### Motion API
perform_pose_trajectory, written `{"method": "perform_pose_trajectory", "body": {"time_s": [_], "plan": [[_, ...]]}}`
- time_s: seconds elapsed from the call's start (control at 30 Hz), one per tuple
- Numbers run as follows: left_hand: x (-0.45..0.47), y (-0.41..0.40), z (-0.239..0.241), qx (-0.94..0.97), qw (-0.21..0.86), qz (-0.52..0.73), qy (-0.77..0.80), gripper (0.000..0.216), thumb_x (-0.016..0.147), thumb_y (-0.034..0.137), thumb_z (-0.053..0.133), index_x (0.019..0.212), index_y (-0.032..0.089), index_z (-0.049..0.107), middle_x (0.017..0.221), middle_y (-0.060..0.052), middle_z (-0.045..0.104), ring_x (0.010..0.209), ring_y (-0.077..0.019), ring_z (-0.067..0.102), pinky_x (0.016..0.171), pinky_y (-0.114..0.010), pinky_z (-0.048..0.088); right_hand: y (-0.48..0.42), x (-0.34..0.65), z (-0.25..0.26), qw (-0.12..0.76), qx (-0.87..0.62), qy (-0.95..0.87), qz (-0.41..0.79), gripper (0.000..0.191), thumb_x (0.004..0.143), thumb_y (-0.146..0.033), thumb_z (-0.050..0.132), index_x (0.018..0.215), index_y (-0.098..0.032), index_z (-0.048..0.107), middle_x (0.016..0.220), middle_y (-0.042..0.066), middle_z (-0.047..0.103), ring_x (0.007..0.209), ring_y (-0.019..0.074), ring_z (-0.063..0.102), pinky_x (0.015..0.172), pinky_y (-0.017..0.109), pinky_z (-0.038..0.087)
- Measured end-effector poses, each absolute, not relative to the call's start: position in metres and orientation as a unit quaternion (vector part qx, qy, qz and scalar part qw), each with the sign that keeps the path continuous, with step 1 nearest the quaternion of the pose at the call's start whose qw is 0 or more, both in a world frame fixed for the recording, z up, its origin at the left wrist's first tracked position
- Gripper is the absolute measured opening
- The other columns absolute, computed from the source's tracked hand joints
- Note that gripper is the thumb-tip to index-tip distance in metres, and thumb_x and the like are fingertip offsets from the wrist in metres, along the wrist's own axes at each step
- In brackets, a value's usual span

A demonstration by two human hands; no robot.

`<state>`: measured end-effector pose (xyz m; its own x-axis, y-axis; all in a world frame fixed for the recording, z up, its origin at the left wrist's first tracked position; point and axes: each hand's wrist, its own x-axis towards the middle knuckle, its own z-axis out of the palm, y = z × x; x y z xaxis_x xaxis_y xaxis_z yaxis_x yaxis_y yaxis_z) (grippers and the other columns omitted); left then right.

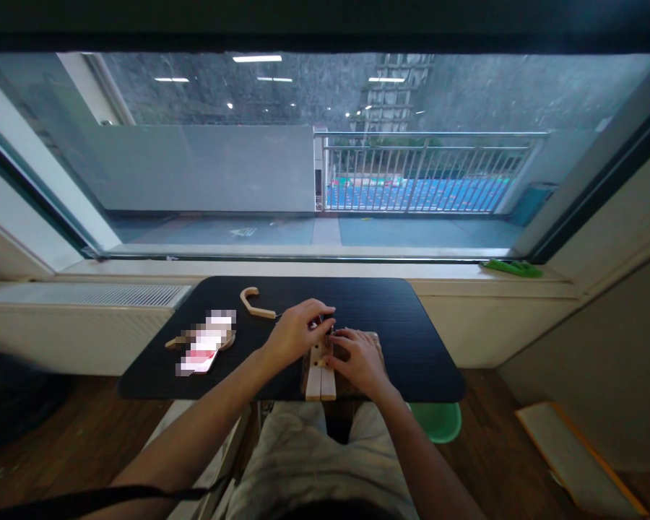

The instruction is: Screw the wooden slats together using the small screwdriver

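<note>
Pale wooden strips [321,383] with small dark holes lie side by side at the front middle of the black table [412,361]. My left hand [297,332] reaches over their far end, fingers and thumb pinched around a small dark object [328,318] whose kind I cannot make out. From the right, my right hand [362,361] presses on the strips, thumb on the nearer part and fingertips close to the dark object. Under its palm is a brownish piece [376,339], mostly covered.
A hook-shaped wooden piece [257,310] lies at the back left. Nearer the left edge, a blurred-out phone [209,350] rests over another wooden piece [173,341]. A window sill [357,269] runs behind the table. Below its right edge sits a green basin [438,421].
</note>
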<state>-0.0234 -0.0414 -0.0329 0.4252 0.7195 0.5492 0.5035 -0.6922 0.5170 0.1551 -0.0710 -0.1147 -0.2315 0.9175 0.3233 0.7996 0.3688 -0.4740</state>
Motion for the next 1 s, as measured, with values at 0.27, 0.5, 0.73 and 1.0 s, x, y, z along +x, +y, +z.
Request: {"method": "perform_pose_trajectory", "body": {"time_s": [0.27, 0.5, 0.73, 1.0], "plan": [[-0.0256, -0.0394, -0.0330, 0.833, 0.136, 0.389, 0.370, 0.017, 0.088, 0.020, 0.065, 0.104, 0.017, 0.071, 0.093, -0.006, 0.074, 0.077, -0.0159, 0.069, 0.073, -0.028, 0.056, -0.0700, 0.1544, -0.1152, 0.281, -0.556, -0.776, 0.104, 0.031, 0.082, -0.043, 0.073, 0.111, -0.034, 0.074, 0.122, 0.004, 0.069, 0.114, 0.0272, 0.060, 0.102, 0.045, 0.042], [-0.0252, -0.0399, -0.0312, 0.833, 0.136, 0.379, 0.379, 0.018, 0.087, 0.018, 0.066, 0.103, 0.016, 0.072, 0.093, -0.006, 0.075, 0.073, -0.0152, 0.068, 0.069, -0.027, 0.054, -0.0697, 0.1546, -0.1146, 0.280, -0.553, -0.777, 0.112, 0.031, 0.081, -0.041, 0.074, 0.111, -0.032, 0.074, 0.123, 0.004, 0.068, 0.116, 0.0271, 0.059, 0.102, 0.044, 0.042], [-0.0251, -0.0409, -0.0308, 0.831, 0.139, 0.378, 0.384, 0.019, 0.086, 0.017, 0.063, 0.103, 0.017, 0.072, 0.092, -0.005, 0.075, 0.071, -0.0143, 0.068, 0.066, -0.025, 0.055, -0.0700, 0.1551, -0.1138, 0.281, -0.548, -0.780, 0.109, 0.032, 0.081, -0.041, 0.075, 0.112, -0.032, 0.073, 0.120, 0.002, 0.070, 0.113, 0.0253, 0.060, 0.100, 0.041, 0.042], [-0.0257, -0.0414, -0.0322, 0.828, 0.150, 0.384, 0.380, 0.022, 0.088, 0.017, 0.061, 0.106, 0.018, 0.072, 0.098, -0.006, 0.077, 0.078, -0.0165, 0.071, 0.072, -0.027, 0.057, -0.0697, 0.1550, -0.1137, 0.277, -0.549, -0.780, 0.113, 0.032, 0.082, -0.042, 0.074, 0.112, -0.032, 0.073, 0.123, 0.003, 0.068, 0.116, 0.0271, 0.059, 0.101, 0.043, 0.042]]}}
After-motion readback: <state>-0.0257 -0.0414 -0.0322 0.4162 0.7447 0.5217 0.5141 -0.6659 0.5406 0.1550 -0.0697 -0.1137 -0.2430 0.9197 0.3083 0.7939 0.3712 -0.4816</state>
